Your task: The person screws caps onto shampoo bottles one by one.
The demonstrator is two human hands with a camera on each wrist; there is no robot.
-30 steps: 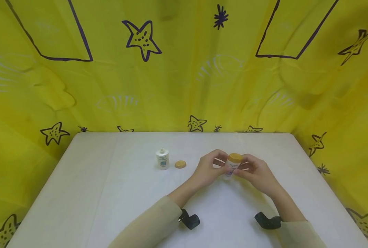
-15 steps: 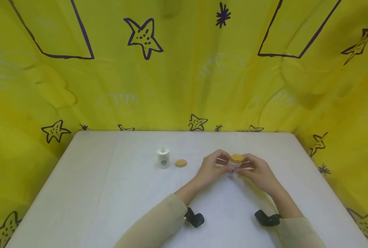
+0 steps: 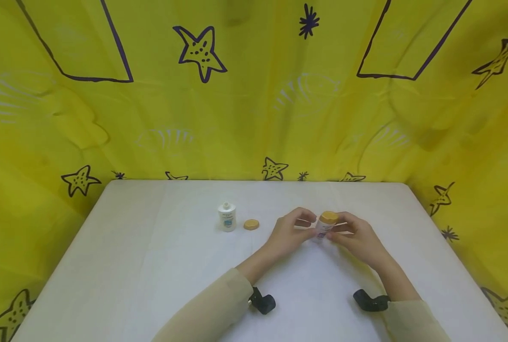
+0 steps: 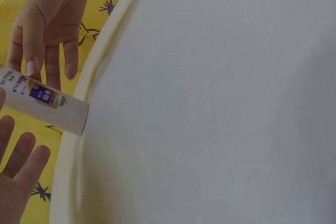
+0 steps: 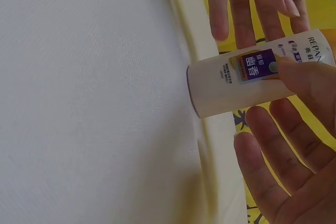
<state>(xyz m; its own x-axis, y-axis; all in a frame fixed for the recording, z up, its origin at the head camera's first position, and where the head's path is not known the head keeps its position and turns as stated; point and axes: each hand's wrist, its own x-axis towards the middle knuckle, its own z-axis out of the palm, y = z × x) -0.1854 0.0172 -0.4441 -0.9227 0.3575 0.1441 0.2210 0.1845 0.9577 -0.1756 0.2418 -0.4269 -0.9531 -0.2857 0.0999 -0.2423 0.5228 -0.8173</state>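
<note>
In the head view, a small white bottle [image 3: 323,232] with an orange cap [image 3: 329,217] is held tilted over the right half of the table. My right hand [image 3: 360,237] holds it, thumb pressed on the purple label, as the right wrist view shows on the bottle [image 5: 220,85]. Close on its other side is my left hand [image 3: 291,229], fingers loosely bent and apart from it, thumb tip right at the bottle's side. A second white bottle [image 3: 227,218], uncapped with a nozzle showing, stands left of the hands. Next to it lies a loose orange cap [image 3: 251,224].
The white table [image 3: 159,270] runs back to a yellow curtain [image 3: 236,114] printed with dark stars. Black wrist cameras [image 3: 262,302] sit at both cuffs, low above the tabletop.
The held bottle has tipped more, with its cap toward the right. My left fingers have drawn slightly left, off the bottle. The standing bottle and loose cap have not moved.
</note>
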